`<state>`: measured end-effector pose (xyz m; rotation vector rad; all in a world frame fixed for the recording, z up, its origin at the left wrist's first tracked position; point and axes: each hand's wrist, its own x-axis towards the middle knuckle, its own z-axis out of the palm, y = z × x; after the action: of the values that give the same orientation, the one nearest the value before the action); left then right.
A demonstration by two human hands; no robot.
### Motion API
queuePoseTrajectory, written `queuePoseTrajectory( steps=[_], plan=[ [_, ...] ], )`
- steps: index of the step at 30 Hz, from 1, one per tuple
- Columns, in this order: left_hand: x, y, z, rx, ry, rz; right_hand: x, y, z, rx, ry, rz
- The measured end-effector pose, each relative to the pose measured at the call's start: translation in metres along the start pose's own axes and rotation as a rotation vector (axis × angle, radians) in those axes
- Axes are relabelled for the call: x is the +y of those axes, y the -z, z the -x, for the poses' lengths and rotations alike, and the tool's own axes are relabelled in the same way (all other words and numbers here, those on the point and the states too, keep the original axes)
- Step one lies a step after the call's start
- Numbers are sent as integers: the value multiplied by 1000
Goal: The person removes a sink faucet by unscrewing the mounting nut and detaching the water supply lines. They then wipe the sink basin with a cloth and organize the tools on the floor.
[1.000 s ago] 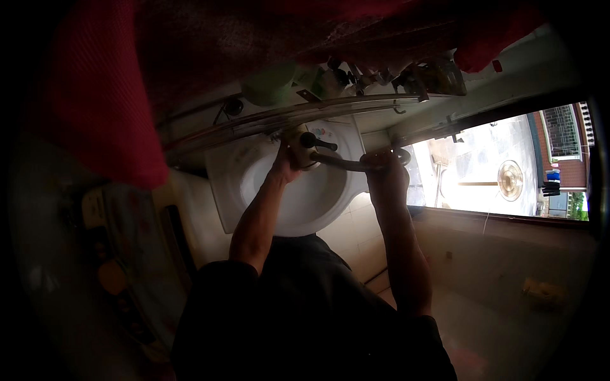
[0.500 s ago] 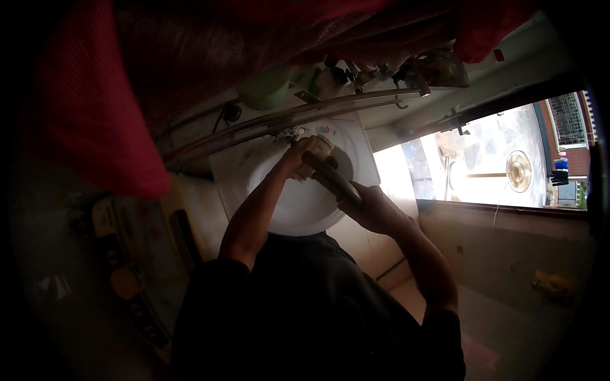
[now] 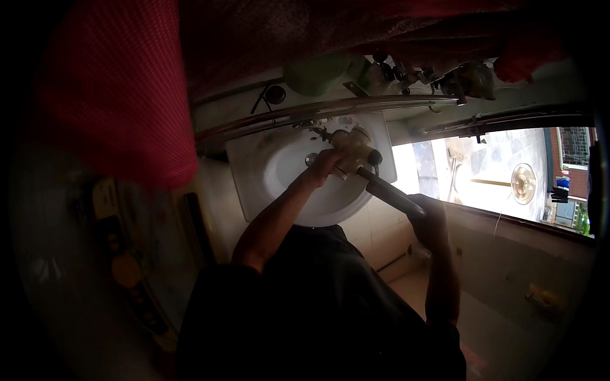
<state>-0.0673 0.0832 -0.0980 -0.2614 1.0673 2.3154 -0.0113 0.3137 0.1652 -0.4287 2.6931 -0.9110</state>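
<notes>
Over the white washbasin (image 3: 254,171) I hold a beige device with several rounded parts (image 3: 353,152), a dark round knob (image 3: 375,157) on its right side and a long grey tubular handle (image 3: 393,195). Its exact kind is too dim to make out. My left hand (image 3: 325,167) is closed on the left side of the beige body. At the far end of the handle, my right hand (image 3: 432,222) is wrapped round the grey tube. The handle slants down to the right from the body. The basin's round drain (image 3: 311,159) shows beside my left hand.
A metal rail (image 3: 305,116) crosses behind the basin, under a shelf with a green tub (image 3: 318,73) and several small items. Red cloth (image 3: 140,108) hangs at the upper left. Bright light comes through an opening (image 3: 495,171) on the right.
Both hands and the device have shifted to the right, partly with the view. My right hand is now farther from the left, and more of the beige body and handle shows.
</notes>
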Motion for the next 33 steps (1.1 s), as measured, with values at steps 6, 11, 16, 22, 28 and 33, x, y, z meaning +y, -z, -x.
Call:
queuePoseTrajectory(
  steps=[6, 11, 16, 22, 28, 33],
  plan=[
    [-20, 26, -4, -247, -10, 331, 24, -3, 4, 173, -59, 37],
    [-24, 29, 9, -73, 130, 556, 39, -11, -3, 329, -63, -258],
    [3, -2, 24, -76, 197, 651, 13, -16, -2, 397, -163, -437],
    [14, -18, 35, -382, 205, 508, -5, 26, 29, 328, 24, -116],
    [-9, -63, 21, -16, 76, 225, 53, 34, 66, 163, -211, -75],
    [-61, -60, 9, -157, -104, 260, 113, 29, 113, 87, -710, -967]
  ],
)
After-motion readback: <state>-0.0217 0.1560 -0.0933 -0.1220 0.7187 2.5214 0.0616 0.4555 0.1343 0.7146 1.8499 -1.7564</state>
